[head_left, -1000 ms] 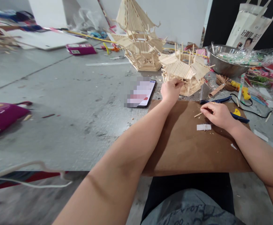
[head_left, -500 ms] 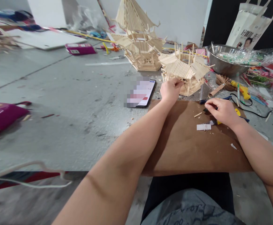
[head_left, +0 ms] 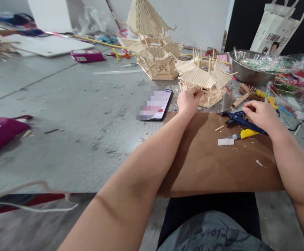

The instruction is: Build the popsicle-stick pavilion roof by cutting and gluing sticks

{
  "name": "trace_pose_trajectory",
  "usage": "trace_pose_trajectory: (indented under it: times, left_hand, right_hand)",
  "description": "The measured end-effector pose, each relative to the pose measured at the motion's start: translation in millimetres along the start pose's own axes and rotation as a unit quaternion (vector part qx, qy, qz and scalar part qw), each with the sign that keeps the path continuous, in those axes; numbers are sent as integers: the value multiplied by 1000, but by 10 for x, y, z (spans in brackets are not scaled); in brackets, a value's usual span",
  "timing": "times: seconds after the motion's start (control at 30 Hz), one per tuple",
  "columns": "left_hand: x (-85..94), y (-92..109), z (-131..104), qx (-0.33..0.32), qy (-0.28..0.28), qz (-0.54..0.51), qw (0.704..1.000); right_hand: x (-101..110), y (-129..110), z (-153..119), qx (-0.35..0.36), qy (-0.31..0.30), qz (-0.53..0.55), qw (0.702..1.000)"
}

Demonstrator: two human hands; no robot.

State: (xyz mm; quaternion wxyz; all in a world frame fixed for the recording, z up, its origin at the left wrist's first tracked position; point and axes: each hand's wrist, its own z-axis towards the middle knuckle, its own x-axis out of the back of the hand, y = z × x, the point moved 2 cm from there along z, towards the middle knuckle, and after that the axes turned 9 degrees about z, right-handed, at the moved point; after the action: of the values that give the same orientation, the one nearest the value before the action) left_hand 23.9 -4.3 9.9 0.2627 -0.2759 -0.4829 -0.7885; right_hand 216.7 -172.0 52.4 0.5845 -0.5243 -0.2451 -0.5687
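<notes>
My left hand [head_left: 189, 101] reaches to the front of a small pavilion model [head_left: 206, 78] built of thin wooden sticks. Its fingertips are pinched together at the model's lower front; what they hold is hidden or too small to name. My right hand [head_left: 260, 113] hovers at the right, thumb and fingers closed together, and anything between them cannot be made out. Just left of and below it lie blue-handled cutters [head_left: 242, 121] and a yellow utility knife [head_left: 248, 133] on a brown board [head_left: 206, 164]. A short stick [head_left: 219, 128] and a white strip [head_left: 226, 142] lie nearby.
A taller stick pagoda [head_left: 154, 52] stands behind, left of the model. A phone [head_left: 158, 104] lies left of the board. At right are a steel bowl [head_left: 235, 68], a yellow glue gun [head_left: 272, 101] and scattered craft scraps. Purple boxes [head_left: 87, 55] sit at left.
My right hand has moved right and slightly up, uncovering the cutters and knife. My left hand stays at the model. The view has shifted slightly.
</notes>
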Motion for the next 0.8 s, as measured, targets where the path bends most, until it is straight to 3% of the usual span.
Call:
trace_pose_trajectory:
  times: [0.4,0.6,0.8]
  left_hand:
    - [-5,-1,11,0,-4,2,1000]
    - [-1,8,-39,-14,-3,10,1000]
    - [39,69,-218,-43,-58,26,997]
  right_hand:
    - [-35,-14,-2,14,-7,-16,1000]
    - [21,7,5,-13,-6,-18,1000]
    - [164,215,61,-21,-43,-24,999]
